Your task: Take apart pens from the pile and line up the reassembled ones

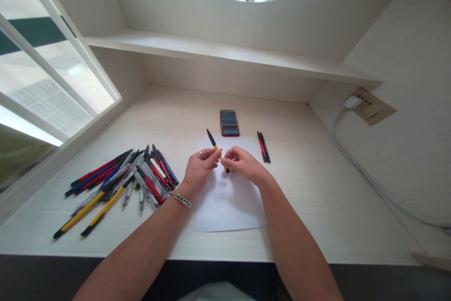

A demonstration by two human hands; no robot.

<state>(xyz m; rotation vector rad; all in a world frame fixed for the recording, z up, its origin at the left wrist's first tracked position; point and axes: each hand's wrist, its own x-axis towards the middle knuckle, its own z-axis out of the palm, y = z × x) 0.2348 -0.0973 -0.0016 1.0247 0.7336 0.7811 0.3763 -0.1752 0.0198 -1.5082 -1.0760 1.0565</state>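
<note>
Both my hands are closed on one yellow and black pen (211, 138) above a sheet of white paper (229, 207). My left hand (201, 165) pinches the pen's middle between thumb and fingers. Fingers of my right hand (241, 162) grip its lower part, close to the black end. The pen is tilted, its black upper end pointing away from me and to the left. Left of my left hand lies a loose pile of pens (120, 181) in red, blue, black, yellow and clear plastic. A red pen and a black pen (265, 147) lie side by side right of the paper.
A phone (229, 123) with a blurred screen lies behind the paper. A shelf (229, 54) runs across the back of the white desk (317, 197). On the right wall, a white plug and cable (352, 102) come from a socket (375, 106). A railing borders the left side.
</note>
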